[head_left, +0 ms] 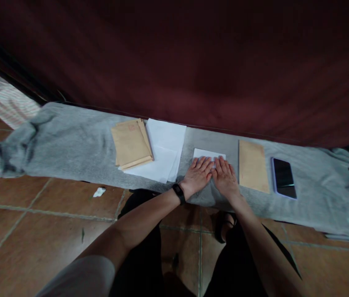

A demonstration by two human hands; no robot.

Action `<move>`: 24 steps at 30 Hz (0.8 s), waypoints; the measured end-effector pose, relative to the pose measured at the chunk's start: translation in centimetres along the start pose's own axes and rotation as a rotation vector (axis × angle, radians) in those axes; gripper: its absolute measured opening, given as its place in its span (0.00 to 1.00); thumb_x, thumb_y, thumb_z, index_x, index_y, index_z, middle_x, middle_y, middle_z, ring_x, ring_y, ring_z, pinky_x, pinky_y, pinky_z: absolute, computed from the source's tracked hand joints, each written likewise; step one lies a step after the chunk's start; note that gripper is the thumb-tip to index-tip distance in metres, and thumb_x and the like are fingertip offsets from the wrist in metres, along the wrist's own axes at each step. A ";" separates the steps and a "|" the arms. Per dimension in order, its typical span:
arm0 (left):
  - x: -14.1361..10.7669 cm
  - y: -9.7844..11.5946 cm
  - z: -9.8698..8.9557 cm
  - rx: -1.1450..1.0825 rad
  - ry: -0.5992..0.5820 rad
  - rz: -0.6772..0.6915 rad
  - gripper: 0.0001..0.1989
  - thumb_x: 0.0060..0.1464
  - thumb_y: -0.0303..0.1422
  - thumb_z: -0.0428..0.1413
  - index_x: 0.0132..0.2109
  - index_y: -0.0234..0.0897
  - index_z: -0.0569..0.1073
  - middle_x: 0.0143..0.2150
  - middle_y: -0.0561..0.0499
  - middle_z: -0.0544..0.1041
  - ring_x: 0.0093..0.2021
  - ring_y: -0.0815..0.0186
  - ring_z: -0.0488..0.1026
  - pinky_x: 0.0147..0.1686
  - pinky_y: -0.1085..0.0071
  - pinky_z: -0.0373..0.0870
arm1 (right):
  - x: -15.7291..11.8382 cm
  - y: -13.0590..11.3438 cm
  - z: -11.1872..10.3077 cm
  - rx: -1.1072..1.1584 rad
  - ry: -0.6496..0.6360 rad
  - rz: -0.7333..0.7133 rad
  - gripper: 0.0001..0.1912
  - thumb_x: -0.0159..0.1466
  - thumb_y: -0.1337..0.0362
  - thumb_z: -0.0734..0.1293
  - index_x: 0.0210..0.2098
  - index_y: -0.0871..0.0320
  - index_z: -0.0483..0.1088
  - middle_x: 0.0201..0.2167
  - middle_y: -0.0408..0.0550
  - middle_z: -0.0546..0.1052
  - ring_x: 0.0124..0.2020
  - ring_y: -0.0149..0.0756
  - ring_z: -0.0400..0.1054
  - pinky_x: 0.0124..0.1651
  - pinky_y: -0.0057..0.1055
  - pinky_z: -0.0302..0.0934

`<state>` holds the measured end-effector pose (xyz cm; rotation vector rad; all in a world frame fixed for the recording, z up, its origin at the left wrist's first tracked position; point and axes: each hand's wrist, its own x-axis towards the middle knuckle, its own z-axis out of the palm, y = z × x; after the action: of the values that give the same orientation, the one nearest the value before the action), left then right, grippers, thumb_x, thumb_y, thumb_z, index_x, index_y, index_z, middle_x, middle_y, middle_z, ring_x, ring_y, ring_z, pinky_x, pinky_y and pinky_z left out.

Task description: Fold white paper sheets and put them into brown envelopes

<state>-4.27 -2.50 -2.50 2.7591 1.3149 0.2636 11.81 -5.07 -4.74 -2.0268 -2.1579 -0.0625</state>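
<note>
A small white sheet of paper (209,153), apparently folded, lies on the grey cloth in front of me. My left hand (199,173) presses flat on its near left part, fingers stretched out. Beside it my right hand (224,176) lies flat on the right part, the two hands touching or nearly so at the fingertips. Both hands cover most of the paper's near side. To the right of my right hand rests a single brown envelope (253,167). Left of my hands are loose white sheets (169,138), partly under a stack of brown envelopes (131,142).
A phone (284,177) with a pale purple case lies right of the single envelope. Grey cloth (69,144) covers the long narrow surface. Behind it hangs a dark red curtain (193,62). A scrap of white tissue (99,192) is on the tiled floor (53,235).
</note>
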 end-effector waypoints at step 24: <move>-0.2 0.1 -0.4 -0.004 -0.004 -0.034 0.25 0.70 0.38 0.40 0.70 0.40 0.59 0.74 0.50 0.56 0.73 0.57 0.50 0.71 0.52 0.46 | -0.3 0.1 -0.1 -0.001 0.038 -0.033 0.29 0.75 0.57 0.50 0.71 0.63 0.53 0.72 0.58 0.54 0.72 0.47 0.50 0.70 0.48 0.46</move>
<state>-4.36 -2.69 -2.16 2.7296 1.3571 0.2589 11.94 -5.36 -4.74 -1.9747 -2.1685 -0.1060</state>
